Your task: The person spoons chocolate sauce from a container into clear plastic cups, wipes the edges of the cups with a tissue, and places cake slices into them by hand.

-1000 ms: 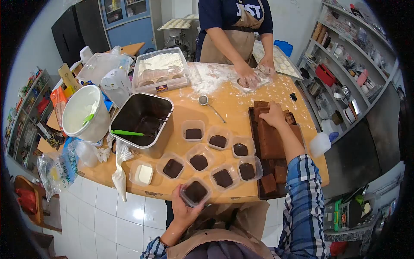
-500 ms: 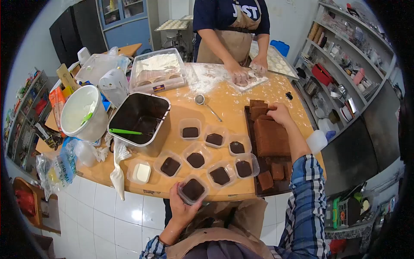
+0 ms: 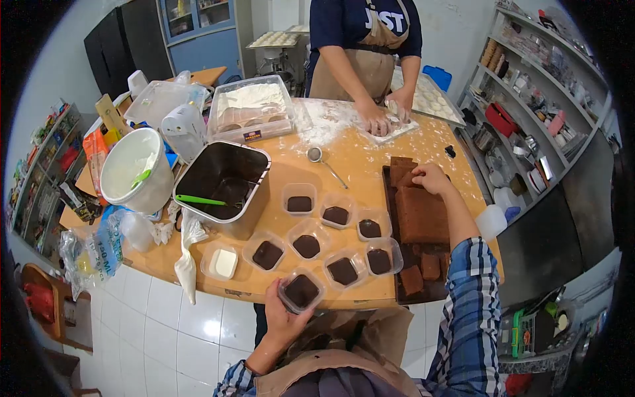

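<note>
My left hand (image 3: 283,323) is closed round a small clear plastic tub (image 3: 301,292) with a dark chocolate layer in it, at the table's front edge. My right hand (image 3: 432,180) reaches over the far end of a brown chocolate cake block (image 3: 423,215). Its fingers are closed on a thin cake slice (image 3: 406,178) there, beside other upright slices. The block lies on a dark tray (image 3: 390,228), with loose cake pieces (image 3: 430,266) at the near end. Several similar tubs (image 3: 306,246) with dark bottoms stand between my hands.
To the left are a deep metal pan (image 3: 258,212) with a green-handled spatula (image 3: 200,200), a white bucket (image 3: 119,178), a piping bag (image 3: 187,264) and a tub of white cream (image 3: 225,263). A small strainer (image 3: 315,155) lies mid-table. Opposite, a co-worker's hands (image 3: 377,122) press on a floured board.
My right hand's fingers have shifted slightly at the cake slices, and one slice now leans. The tub stays in my left hand. The whole view has shifted a little.
</note>
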Motion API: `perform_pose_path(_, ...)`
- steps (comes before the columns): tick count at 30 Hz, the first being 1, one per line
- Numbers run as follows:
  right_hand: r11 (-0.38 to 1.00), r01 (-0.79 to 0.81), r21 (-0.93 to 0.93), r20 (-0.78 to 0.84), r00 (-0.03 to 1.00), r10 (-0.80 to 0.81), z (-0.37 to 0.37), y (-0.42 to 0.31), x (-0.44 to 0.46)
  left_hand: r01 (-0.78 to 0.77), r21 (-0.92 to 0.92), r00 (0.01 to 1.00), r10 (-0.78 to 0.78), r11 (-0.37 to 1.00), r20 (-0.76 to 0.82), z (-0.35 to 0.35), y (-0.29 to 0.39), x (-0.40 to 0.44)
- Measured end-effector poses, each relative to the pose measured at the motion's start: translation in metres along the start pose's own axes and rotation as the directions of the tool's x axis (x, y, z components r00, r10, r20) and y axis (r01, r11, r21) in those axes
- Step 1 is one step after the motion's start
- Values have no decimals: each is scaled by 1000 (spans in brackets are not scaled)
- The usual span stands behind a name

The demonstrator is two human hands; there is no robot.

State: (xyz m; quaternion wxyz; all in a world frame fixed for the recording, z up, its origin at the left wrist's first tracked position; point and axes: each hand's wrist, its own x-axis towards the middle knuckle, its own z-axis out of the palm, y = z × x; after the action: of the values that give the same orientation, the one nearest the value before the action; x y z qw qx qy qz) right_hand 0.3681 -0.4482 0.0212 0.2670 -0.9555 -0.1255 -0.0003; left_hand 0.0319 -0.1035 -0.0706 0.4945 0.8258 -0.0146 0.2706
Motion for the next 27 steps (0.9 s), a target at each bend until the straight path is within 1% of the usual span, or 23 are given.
perform_pose_path(3, 996, -1, 88, -37, 999, 4, -6, -1, 0, 35, 54, 997, -39, 998, 68, -3, 2, 0)
perform_pose_path(6, 940, -73, 332, -74, 992, 103, -13, -3, -3, 38, 75, 997, -42, 996, 61, -2, 4, 1)
perform_pose_path(7, 935, -50, 351, -140, 985, 105, -14, -3, -3, 40, 70, 997, -45, 997, 66, -3, 4, 1)
perform_pose_path(8, 883, -112, 456, -86, 982, 170, -17, -2, -3, 42, 66, 996, -47, 997, 71, -3, 4, 1)
perform_pose_path(10, 733, -235, 638, 39, 961, 274, -29, -8, -8, 47, 40, 996, -50, 998, 72, -3, 5, 1)
perform_pose_path(13, 521, -249, 816, 102, 950, 295, -35, -19, -20, 46, 7, 997, -46, 999, 60, -2, 4, 1)
perform_pose_path(15, 457, -267, 848, 137, 945, 298, -39, -28, -28, 30, 21, 998, -31, 999, 55, -2, 3, 0)
perform_pose_path(16, 423, -277, 863, 155, 941, 299, -41, -32, -32, 41, -1, 998, -41, 999, 54, -1, 2, 0)
perform_pose_path(18, 398, -303, 866, 193, 936, 294, -43, -32, -38, 65, -45, 997, -63, 997, 55, 0, 1, -1)
perform_pose_path(19, 385, -317, 867, 211, 933, 292, -43, -30, -41, 50, -13, 997, -50, 999, 52, -1, 3, -1)
perform_pose_path(21, 376, -365, 852, 263, 919, 295, -43, -26, -49, 20, 50, 998, -23, 999, 50, -3, 10, 2)
perform_pose_path(24, 392, -442, 807, 328, 887, 325, -42, -18, -60, 3, 33, 1000, -4, 999, 27, -1, 7, 1)
perform_pose_path(27, 407, -480, 777, 368, 871, 325, -39, -12, -71, 17, 78, 997, -22, 997, 69, -6, 11, 3)
